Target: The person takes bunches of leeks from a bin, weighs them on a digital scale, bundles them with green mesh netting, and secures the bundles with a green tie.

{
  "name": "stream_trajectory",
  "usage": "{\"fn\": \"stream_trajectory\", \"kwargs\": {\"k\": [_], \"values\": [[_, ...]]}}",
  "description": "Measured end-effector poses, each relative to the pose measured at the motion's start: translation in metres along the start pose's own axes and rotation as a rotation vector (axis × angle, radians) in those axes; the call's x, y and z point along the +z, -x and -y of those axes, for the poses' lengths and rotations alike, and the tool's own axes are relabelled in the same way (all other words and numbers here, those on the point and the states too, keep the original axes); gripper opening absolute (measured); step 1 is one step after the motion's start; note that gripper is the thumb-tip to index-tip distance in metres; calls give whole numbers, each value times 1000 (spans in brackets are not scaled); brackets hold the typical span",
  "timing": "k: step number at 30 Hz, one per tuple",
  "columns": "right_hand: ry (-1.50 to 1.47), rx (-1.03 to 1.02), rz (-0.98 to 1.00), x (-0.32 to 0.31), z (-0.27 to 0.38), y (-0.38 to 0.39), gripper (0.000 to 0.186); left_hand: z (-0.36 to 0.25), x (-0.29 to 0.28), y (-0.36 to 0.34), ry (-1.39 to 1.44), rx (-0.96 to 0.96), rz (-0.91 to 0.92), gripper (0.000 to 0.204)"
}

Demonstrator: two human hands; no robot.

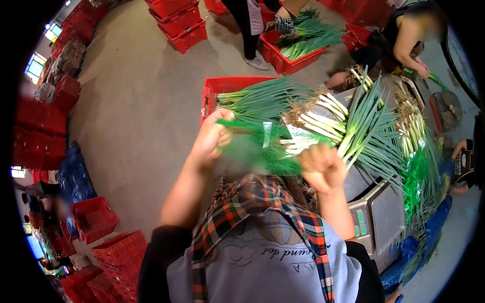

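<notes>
A green mesh net bag [262,132] with a white label is stretched out between my two hands. My left hand [212,135] is closed in a fist on its left end, in front of the red crate [206,96] of green onions [260,98]. On the right, my right hand [323,166] is closed with its fingers curled at the bag's other end, beside a pile of green onions with white stalks and roots [323,123]. The lower part of the net is smeared by motion.
A digital scale [364,222] stands right of me. Beyond it lie more onions and loose green netting [417,174]. One person leans over a red crate [298,63] ahead; another [404,45] handles onions at the far right. Red crates [93,217] stand left, near blue plastic [76,174].
</notes>
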State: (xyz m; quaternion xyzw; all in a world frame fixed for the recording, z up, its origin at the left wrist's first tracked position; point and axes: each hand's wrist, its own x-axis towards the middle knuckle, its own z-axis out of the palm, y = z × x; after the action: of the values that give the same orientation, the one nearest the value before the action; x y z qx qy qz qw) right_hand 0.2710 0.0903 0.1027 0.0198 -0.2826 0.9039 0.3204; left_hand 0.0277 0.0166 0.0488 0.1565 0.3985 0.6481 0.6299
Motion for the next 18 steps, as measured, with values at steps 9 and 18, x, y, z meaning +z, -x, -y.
{"fn": "stream_trajectory", "kwargs": {"k": [9, 18], "values": [[290, 246, -101, -42, 13, -2, 79, -17, 44, 59, -560, 150, 518, 23], [220, 220, -116, -13, 16, -11, 91, 15, 67, 58, 380, -157, 171, 43]]}}
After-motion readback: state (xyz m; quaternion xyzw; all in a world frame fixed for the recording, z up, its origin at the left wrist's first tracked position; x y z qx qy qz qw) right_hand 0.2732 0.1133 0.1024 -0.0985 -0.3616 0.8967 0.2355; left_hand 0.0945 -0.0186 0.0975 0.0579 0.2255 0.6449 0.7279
